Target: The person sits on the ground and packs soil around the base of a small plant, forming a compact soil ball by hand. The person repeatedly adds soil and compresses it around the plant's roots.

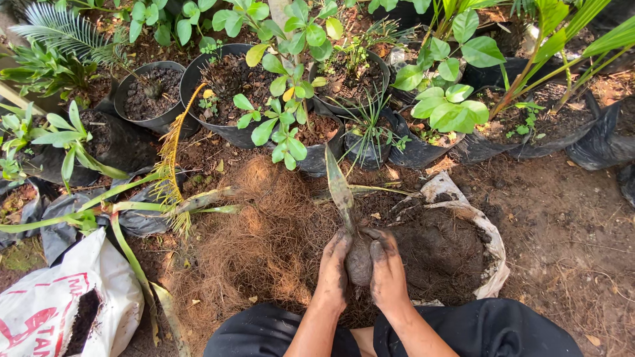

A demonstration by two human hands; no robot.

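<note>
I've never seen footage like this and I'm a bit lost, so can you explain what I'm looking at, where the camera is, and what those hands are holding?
There is one picture, taken by a camera worn on a person's head and looking down at their own two bare hands. The person appears to sit or crouch on bare earth, dark trousers at the bottom edge.

The soil-smeared left hand and right hand close together around a rounded, soil-covered root ball of a small plant, whose long pointed green leaf sticks up. That shared grip sits above an open white woven sack of dark soil. To the left lies a heap of brown stringy fibre.

Behind stand black plastic pots and grow bags with leafy green plants. At lower left lies a white plastic bag with red print.
</note>
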